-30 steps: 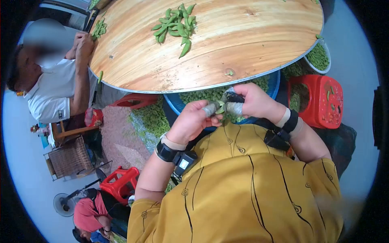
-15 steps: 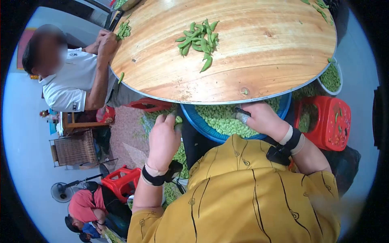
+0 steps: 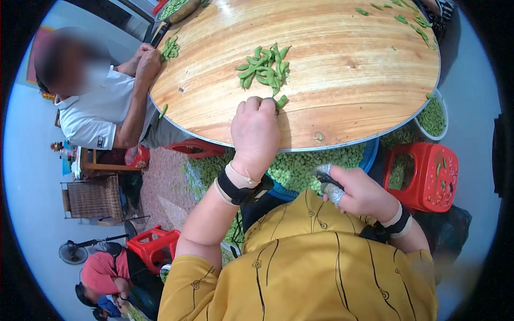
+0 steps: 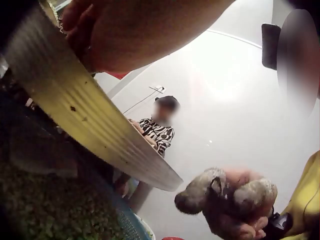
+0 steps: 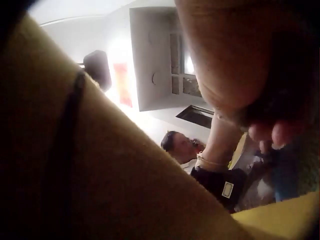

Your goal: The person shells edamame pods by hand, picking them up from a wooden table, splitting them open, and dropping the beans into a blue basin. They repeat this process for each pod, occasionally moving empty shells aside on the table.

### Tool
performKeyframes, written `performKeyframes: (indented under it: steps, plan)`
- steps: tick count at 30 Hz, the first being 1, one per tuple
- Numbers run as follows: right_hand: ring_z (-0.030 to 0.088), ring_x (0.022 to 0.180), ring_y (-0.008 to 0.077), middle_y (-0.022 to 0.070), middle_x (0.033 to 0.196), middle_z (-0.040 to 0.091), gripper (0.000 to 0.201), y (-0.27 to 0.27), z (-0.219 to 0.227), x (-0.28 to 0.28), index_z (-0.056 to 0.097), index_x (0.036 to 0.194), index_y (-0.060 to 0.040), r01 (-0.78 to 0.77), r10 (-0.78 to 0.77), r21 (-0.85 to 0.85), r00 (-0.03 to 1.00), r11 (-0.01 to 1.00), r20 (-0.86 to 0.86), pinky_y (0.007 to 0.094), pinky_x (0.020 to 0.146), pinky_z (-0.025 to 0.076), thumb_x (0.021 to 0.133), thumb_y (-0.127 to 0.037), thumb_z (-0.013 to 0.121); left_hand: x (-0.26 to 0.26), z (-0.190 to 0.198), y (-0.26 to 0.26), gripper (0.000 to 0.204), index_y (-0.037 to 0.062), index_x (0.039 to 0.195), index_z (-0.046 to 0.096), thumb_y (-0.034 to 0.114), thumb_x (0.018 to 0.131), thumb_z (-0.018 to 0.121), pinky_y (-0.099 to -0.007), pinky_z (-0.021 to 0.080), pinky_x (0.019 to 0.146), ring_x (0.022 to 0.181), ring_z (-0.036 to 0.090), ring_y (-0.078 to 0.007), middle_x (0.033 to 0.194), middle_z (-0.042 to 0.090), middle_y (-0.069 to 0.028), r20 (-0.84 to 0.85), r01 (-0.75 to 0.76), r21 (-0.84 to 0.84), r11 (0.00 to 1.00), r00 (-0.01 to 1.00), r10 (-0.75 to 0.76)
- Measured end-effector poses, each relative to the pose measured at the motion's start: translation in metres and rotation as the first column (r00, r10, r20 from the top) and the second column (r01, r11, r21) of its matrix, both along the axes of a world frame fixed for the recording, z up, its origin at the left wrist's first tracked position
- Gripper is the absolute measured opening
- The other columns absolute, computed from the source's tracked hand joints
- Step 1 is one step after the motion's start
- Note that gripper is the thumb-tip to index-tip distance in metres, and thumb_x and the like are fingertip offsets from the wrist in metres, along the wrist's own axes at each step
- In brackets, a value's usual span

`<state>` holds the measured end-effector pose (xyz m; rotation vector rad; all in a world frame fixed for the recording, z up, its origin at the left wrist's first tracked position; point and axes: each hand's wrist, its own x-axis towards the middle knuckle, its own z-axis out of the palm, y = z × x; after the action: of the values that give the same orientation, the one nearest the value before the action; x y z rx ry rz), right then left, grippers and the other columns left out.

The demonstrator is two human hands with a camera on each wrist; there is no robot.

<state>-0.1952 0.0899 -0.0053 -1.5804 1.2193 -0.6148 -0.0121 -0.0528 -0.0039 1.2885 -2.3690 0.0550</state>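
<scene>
On the wooden table's near side, my left hand (image 3: 255, 131) has its fingers bent down around a green pod (image 3: 281, 101); the exact contact is partly hidden. Just beyond lies a pile of green pods (image 3: 263, 68). Over the blue basin (image 3: 370, 155) of shelled beans (image 3: 300, 168), my right hand (image 3: 356, 192) hangs with grey wrapping and a black band on thumb and finger. The left wrist view shows this right hand (image 4: 232, 200) with fingers loosely bent and no bean or pod visible in it.
The round table's edge (image 3: 321, 145) overhangs the basin. A red stool (image 3: 436, 176) and a white bucket of beans (image 3: 432, 117) stand at right. A person in white (image 3: 99, 115) sits at left, near a small pod pile (image 3: 170, 49).
Both hands were together over the basin, then parted. The left hand went out to the left with a bean, then up onto the table to a pod. The right hand has drawn back slightly.
</scene>
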Motion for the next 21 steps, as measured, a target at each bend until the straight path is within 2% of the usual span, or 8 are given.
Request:
performKeyframes:
  steps: [5,7,8,9,11,12,19,21]
  plan:
    - [0.061,0.057,0.0250,0.0145,0.072,0.062,0.033,-0.015,0.008,0.008,0.050,0.113,-0.0006,0.174,-0.170,-0.009,0.973,0.985,0.153,0.0342,0.055,0.048,0.081,-0.006,0.049,0.010,0.002,0.015,0.017,-0.0011,0.090,0.060,-0.005,0.073,0.056,-0.0377,0.050,0.068,0.076,0.061,-0.0281,0.085,0.063,-0.0130,-0.142,0.048,0.110,0.993,0.989,-0.032]
    - [0.059,0.057,0.0128,0.0074,0.076,0.063,0.041,-0.019,0.014,0.009,0.048,0.121,-0.0014,0.270,-0.277,0.062,0.930,0.961,0.240,0.0274,0.055,0.049,0.080,-0.003,0.043,0.011,0.013,0.032,0.014,-0.0023,0.095,0.059,-0.002,0.082,0.055,-0.0305,0.049,0.064,0.073,0.062,-0.0175,0.086,0.065,-0.0087,-0.526,0.215,0.543,0.812,0.841,0.129]
    - [0.058,0.057,0.0105,0.0053,0.080,0.063,0.047,-0.020,0.014,0.009,0.046,0.126,-0.0023,0.273,-0.283,0.076,0.925,0.959,0.255,0.0247,0.052,0.048,0.079,-0.002,0.041,0.012,0.018,0.038,0.013,-0.0017,0.099,0.059,0.001,0.087,0.055,-0.0232,0.047,0.063,0.076,0.059,-0.0087,0.088,0.065,-0.0053,-0.601,0.321,0.653,0.686,0.772,0.210]
    - [0.058,0.057,0.0105,0.0053,0.080,0.063,0.047,-0.020,0.017,0.010,0.046,0.126,-0.0023,0.275,-0.286,0.079,0.924,0.958,0.253,0.0247,0.052,0.048,0.079,-0.002,0.041,0.012,0.020,0.043,0.013,-0.0017,0.099,0.059,0.001,0.087,0.055,-0.0232,0.047,0.063,0.076,0.059,-0.0087,0.088,0.065,-0.0053,-0.600,0.323,0.655,0.683,0.772,0.211]
    - [0.056,0.055,0.0092,0.0041,0.080,0.063,0.049,-0.021,0.025,0.011,0.045,0.128,-0.0033,0.256,-0.292,0.157,0.909,0.954,0.296,0.0226,0.050,0.047,0.079,-0.002,0.041,0.010,0.022,0.049,0.014,-0.0003,0.100,0.059,0.000,0.087,0.054,-0.0210,0.045,0.062,0.075,0.058,-0.0075,0.085,0.065,-0.0041,-0.676,0.569,0.737,0.365,0.626,0.389]
    - [0.056,0.055,0.0092,0.0041,0.080,0.063,0.049,-0.021,0.023,0.011,0.045,0.128,-0.0033,0.259,-0.297,0.162,0.909,0.952,0.293,0.0226,0.050,0.047,0.079,-0.002,0.041,0.010,0.022,0.050,0.014,0.0007,0.100,0.060,0.000,0.087,0.054,-0.0192,0.044,0.062,0.074,0.057,-0.0063,0.084,0.065,-0.0039,-0.695,0.608,0.718,0.338,0.605,0.388]
    - [0.053,0.055,0.0064,0.0026,0.080,0.062,0.052,-0.018,0.014,0.010,0.045,0.130,-0.0041,0.274,-0.323,0.183,0.877,0.944,0.354,0.0216,0.050,0.046,0.079,-0.001,0.042,0.008,0.005,0.052,0.018,-0.0007,0.103,0.061,0.000,0.086,0.055,-0.0213,0.044,0.061,0.072,0.055,-0.0064,0.084,0.065,-0.0033,-0.646,0.570,0.763,0.306,0.695,0.317]
    - [0.053,0.055,0.0060,0.0026,0.081,0.062,0.051,-0.018,0.011,0.011,0.045,0.130,-0.0041,0.274,-0.326,0.188,0.875,0.943,0.357,0.0215,0.050,0.045,0.079,0.000,0.042,0.009,0.000,0.054,0.018,-0.0022,0.101,0.061,0.000,0.084,0.057,-0.0262,0.045,0.061,0.067,0.056,-0.0117,0.080,0.065,-0.0079,-0.554,0.449,0.514,0.731,0.824,-0.117]
